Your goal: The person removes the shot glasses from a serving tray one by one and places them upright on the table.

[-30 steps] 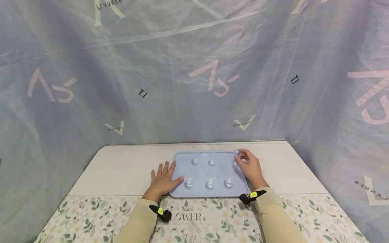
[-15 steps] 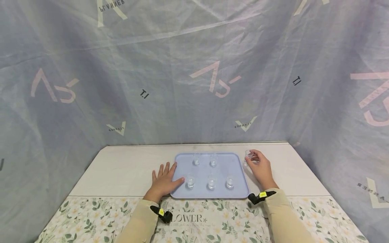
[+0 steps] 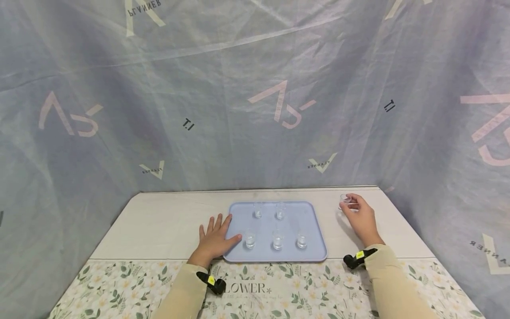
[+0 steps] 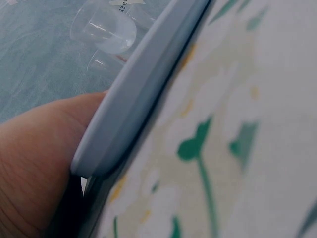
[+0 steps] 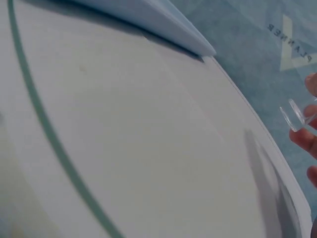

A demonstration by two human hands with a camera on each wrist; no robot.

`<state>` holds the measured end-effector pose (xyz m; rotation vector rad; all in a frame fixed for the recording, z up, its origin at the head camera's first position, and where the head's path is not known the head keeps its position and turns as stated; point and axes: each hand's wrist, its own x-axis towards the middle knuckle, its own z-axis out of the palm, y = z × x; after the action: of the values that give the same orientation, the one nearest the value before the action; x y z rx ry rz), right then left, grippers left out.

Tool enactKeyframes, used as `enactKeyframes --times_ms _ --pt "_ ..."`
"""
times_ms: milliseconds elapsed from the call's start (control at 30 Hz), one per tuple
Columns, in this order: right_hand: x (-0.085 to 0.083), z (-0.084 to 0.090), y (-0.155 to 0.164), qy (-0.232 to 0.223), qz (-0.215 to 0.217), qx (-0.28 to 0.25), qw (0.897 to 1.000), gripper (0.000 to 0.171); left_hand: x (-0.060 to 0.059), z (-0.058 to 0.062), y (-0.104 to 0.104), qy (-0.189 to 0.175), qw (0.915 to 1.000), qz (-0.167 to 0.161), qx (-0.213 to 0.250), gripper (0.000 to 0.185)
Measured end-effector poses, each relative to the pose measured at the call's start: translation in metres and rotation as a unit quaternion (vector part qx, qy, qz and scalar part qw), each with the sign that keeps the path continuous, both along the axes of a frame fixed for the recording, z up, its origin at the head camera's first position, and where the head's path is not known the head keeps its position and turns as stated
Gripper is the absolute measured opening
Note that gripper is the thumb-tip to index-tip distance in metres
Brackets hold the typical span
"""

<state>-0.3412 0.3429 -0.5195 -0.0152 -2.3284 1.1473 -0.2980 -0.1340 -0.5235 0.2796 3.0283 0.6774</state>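
A blue tray (image 3: 260, 227) lies on the table with several small clear shot glasses standing on it, two at the back and a row in front. My left hand (image 3: 214, 243) rests on the tray's left edge with its fingers spread, the thumb reaching over the rim. Right of the tray, over the white part of the table, my right hand (image 3: 361, 221) pinches a shot glass (image 3: 344, 201) between thumb and fingers. The right wrist view catches only the end of this shot glass (image 5: 292, 118) and some fingertips. One upright shot glass (image 4: 104, 29) shows beyond the rim in the left wrist view.
A floral cloth (image 3: 131, 288) covers the near part of the table, and a white surface (image 3: 167, 221) lies behind it. Grey printed fabric (image 3: 223, 146) hangs at the back and both sides.
My right hand has carried the shot glass from the tray's back right corner out to the right, past the rim. The left hand has stayed on the tray's left edge.
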Motion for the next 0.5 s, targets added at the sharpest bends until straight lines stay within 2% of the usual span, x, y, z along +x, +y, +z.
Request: enactKeyframes --times_ms 133,500 --pt "0.003 0.002 0.011 -0.002 0.0 0.018 1.0 0.043 0.001 0.001 0.0 0.0 1.0 -0.002 0.001 0.085" --pt "0.011 0.006 0.031 -0.046 -0.017 0.047 0.998 0.048 0.003 0.003 0.0 0.001 1.0 -0.001 0.0 0.085"
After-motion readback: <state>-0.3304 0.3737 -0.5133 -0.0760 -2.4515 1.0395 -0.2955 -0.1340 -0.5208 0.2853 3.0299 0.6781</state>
